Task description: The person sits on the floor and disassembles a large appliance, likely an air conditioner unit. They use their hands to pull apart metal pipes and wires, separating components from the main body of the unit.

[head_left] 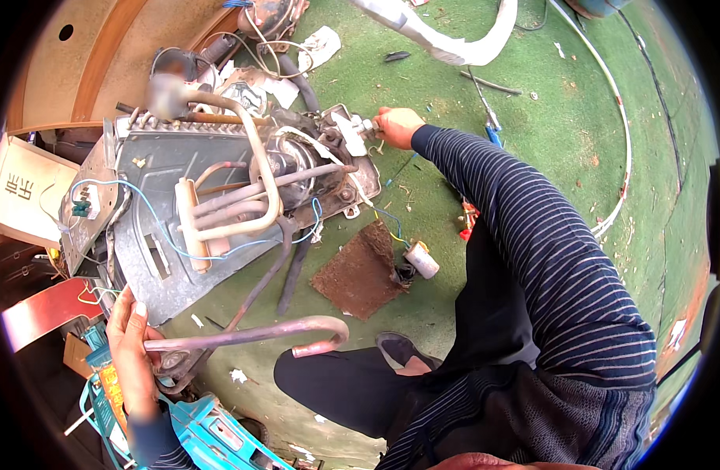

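Note:
A partly dismantled air-conditioner unit lies on its grey metal base (133, 235), with bent copper pipes (258, 141) standing above it. At its far right corner, my right hand (399, 127) is closed around a metal valve fitting (369, 128). My left hand (133, 356) is at the base's near left corner, thumb and fingers at the edge; they seem to grip it. A hooked copper tube (242, 335) reaches rightward from beside this hand, and where its left end goes is unclear. A thin blue wire (144, 207) loops across the base.
A brown rusty sheet (360, 270) and a white cylindrical capacitor (421, 260) with wires lie on the green floor covering (548, 110). A turquoise tool case (219, 431) stands near my left forearm. At left is a cardboard box (31, 188). A white hose (628, 133) curves at right.

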`<action>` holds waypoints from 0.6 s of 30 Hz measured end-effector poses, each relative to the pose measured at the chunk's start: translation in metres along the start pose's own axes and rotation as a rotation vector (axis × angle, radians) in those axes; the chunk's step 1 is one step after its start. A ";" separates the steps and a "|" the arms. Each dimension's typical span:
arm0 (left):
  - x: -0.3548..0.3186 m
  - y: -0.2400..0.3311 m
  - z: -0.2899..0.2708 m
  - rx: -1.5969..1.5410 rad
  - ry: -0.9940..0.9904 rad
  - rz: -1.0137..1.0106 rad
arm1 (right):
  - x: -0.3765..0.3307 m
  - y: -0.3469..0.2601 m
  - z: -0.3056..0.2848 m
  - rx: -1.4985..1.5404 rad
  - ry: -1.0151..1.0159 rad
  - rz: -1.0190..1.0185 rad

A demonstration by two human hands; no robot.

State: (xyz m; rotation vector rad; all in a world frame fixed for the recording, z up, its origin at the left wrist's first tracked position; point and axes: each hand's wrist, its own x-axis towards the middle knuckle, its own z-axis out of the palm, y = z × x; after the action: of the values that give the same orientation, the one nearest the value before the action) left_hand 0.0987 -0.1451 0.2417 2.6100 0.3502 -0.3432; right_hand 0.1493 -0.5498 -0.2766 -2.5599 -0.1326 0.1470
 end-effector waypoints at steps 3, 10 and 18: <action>0.004 -0.007 0.000 -0.091 0.064 -0.047 | 0.013 0.002 0.007 0.061 0.010 -0.041; 0.016 -0.013 -0.003 -0.192 0.051 -0.060 | 0.002 0.017 0.007 0.086 0.031 -0.186; 0.015 -0.021 0.001 -0.177 0.162 -0.106 | 0.075 0.009 -0.030 0.567 0.373 0.186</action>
State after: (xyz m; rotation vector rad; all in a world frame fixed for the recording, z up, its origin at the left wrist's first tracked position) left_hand 0.1064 -0.1245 0.2274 2.4560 0.5497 -0.1294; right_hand 0.2277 -0.5645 -0.2621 -1.9857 0.2559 -0.1998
